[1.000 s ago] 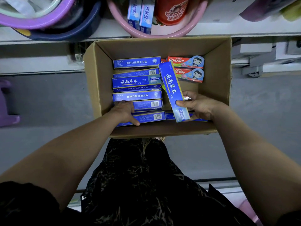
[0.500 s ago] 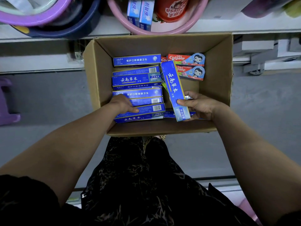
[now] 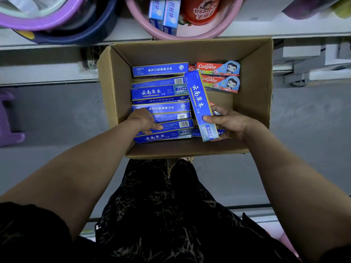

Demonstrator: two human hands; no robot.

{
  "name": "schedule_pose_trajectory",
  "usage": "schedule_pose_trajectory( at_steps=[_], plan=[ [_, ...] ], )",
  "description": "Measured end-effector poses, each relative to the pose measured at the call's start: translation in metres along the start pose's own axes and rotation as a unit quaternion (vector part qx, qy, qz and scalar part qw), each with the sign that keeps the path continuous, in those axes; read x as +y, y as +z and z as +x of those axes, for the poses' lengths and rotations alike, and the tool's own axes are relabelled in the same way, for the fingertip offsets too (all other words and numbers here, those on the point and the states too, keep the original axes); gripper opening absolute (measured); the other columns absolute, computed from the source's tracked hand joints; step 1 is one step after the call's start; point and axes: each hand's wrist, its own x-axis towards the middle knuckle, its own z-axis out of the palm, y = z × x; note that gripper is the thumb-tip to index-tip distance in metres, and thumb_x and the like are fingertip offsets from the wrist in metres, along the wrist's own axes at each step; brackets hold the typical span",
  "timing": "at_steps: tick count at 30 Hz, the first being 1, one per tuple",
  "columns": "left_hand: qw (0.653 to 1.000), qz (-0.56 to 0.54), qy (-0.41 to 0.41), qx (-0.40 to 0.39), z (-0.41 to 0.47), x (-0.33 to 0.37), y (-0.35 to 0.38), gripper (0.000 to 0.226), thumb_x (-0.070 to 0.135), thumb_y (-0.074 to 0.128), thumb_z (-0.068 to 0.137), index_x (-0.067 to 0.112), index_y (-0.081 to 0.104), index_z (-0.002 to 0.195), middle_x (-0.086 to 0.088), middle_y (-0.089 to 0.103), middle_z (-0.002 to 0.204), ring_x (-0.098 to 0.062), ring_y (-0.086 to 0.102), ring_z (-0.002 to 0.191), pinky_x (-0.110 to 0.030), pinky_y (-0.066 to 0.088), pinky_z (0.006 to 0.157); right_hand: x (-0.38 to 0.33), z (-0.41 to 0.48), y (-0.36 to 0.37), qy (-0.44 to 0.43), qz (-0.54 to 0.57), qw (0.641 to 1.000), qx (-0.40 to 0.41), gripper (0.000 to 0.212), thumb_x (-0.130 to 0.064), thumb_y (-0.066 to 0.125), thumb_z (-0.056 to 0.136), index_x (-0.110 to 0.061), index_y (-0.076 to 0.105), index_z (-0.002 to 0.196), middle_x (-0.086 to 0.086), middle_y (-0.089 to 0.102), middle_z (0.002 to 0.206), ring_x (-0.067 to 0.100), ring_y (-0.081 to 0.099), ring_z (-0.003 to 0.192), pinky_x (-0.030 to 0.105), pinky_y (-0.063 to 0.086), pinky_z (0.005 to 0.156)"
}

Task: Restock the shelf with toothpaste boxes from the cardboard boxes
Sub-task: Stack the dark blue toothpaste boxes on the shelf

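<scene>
An open cardboard box stands on the floor below me. Its left half holds several blue toothpaste boxes stacked flat. Two red Colgate boxes lie at its far right. My right hand grips one blue toothpaste box by its near end, tilted lengthwise over the others. My left hand reaches into the box, its fingers curled round the left end of the nearest blue boxes, thumb on top.
A shelf edge runs across the top. On it sits a pink basin with two light-blue toothpaste boxes and a red tub. Purple and navy basins sit at the top left. A purple stool stands at the left.
My left hand has lifted the near blue boxes at their left end, uncovering another box beneath. My right hand and its tilted box barely moved.
</scene>
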Motion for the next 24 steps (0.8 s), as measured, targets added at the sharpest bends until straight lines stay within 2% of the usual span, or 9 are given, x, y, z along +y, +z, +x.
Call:
schedule_pose_trajectory(
  at_steps=[5, 8, 11, 12, 15, 18, 19, 21, 24],
  plan=[
    [0.999, 0.001, 0.040, 0.016, -0.011, 0.001, -0.001, 0.056, 0.049, 0.081, 0.071, 0.004, 0.070, 0.101, -0.010, 0.075, 0.091, -0.021, 0.072, 0.088, -0.031, 0.055, 0.088, 0.003, 0.002, 0.000, 0.000, -0.004, 1.000, 0.008, 0.054, -0.036, 0.079, 0.080, -0.028, 0.056, 0.128, 0.002, 0.072, 0.116, 0.017, 0.073, 0.100, 0.043, 0.060, 0.072],
    [0.998, 0.015, 0.049, 0.026, -0.012, 0.000, -0.001, 0.059, 0.048, 0.088, 0.062, 0.009, 0.066, 0.100, -0.007, 0.073, 0.085, -0.019, 0.072, 0.080, -0.027, 0.056, 0.074, 0.004, 0.002, 0.001, 0.000, -0.005, 1.000, 0.009, 0.054, -0.037, 0.079, 0.079, -0.029, 0.057, 0.127, 0.002, 0.072, 0.116, 0.017, 0.072, 0.102, 0.042, 0.060, 0.072],
    [0.997, 0.056, 0.052, 0.034, -0.013, 0.000, 0.001, 0.063, 0.051, 0.088, 0.059, 0.013, 0.061, 0.101, -0.005, 0.068, 0.093, -0.018, 0.067, 0.077, -0.025, 0.048, 0.063, 0.004, 0.003, 0.003, -0.003, -0.006, 1.000, 0.009, 0.052, -0.036, 0.079, 0.081, -0.030, 0.057, 0.127, 0.002, 0.072, 0.114, 0.017, 0.072, 0.101, 0.043, 0.060, 0.073],
    [0.995, 0.080, 0.056, 0.037, -0.014, 0.001, 0.002, 0.065, 0.053, 0.087, 0.060, 0.012, 0.060, 0.103, -0.005, 0.066, 0.099, -0.019, 0.065, 0.082, -0.026, 0.048, 0.065, 0.004, 0.003, 0.004, -0.005, -0.004, 1.000, 0.010, 0.052, -0.036, 0.078, 0.081, -0.029, 0.057, 0.128, 0.000, 0.072, 0.113, 0.017, 0.072, 0.099, 0.043, 0.060, 0.073],
    [0.986, 0.138, 0.067, 0.060, -0.012, 0.003, 0.007, 0.081, 0.058, 0.084, 0.061, 0.010, 0.054, 0.118, -0.007, 0.059, 0.118, -0.023, 0.054, 0.108, -0.031, 0.046, 0.085, 0.003, 0.003, 0.006, -0.008, 0.001, 1.000, 0.012, 0.051, -0.032, 0.077, 0.083, -0.026, 0.057, 0.130, -0.003, 0.071, 0.107, 0.014, 0.073, 0.094, 0.044, 0.060, 0.073],
    [0.983, 0.160, 0.067, 0.059, -0.010, 0.003, 0.016, 0.105, 0.051, 0.087, 0.060, 0.009, 0.035, 0.141, -0.013, 0.048, 0.138, -0.028, 0.043, 0.129, -0.037, 0.042, 0.099, 0.004, 0.004, 0.008, -0.009, 0.010, 1.000, 0.013, 0.059, -0.033, 0.080, 0.080, -0.027, 0.055, 0.133, 0.000, 0.068, 0.116, 0.015, 0.073, 0.098, 0.044, 0.060, 0.072],
    [0.981, 0.176, 0.066, 0.057, -0.011, 0.003, 0.019, 0.107, 0.047, 0.088, 0.062, 0.010, 0.031, 0.144, -0.012, 0.045, 0.142, -0.029, 0.041, 0.132, -0.040, 0.042, 0.102, 0.005, 0.004, 0.009, -0.008, 0.012, 1.000, 0.015, 0.061, -0.034, 0.081, 0.079, -0.027, 0.054, 0.134, 0.001, 0.068, 0.119, 0.016, 0.073, 0.099, 0.044, 0.060, 0.072],
    [0.972, 0.215, 0.069, 0.066, -0.012, 0.003, 0.022, 0.094, 0.043, 0.088, 0.064, 0.014, 0.037, 0.138, -0.010, 0.049, 0.139, -0.029, 0.046, 0.129, -0.042, 0.045, 0.099, 0.004, 0.001, 0.010, -0.009, 0.014, 1.000, 0.016, 0.063, -0.034, 0.081, 0.079, -0.027, 0.053, 0.135, 0.001, 0.068, 0.119, 0.017, 0.073, 0.100, 0.044, 0.060, 0.073],
    [0.966, 0.241, 0.070, 0.070, -0.016, 0.004, 0.018, 0.079, 0.049, 0.085, 0.064, 0.023, 0.047, 0.128, -0.006, 0.055, 0.132, -0.027, 0.048, 0.125, -0.039, 0.046, 0.097, 0.003, -0.008, 0.012, -0.016, 0.016, 1.000, 0.011, 0.059, -0.033, 0.080, 0.080, -0.027, 0.054, 0.133, 0.002, 0.070, 0.117, 0.018, 0.073, 0.101, 0.046, 0.060, 0.075]
  ],
)
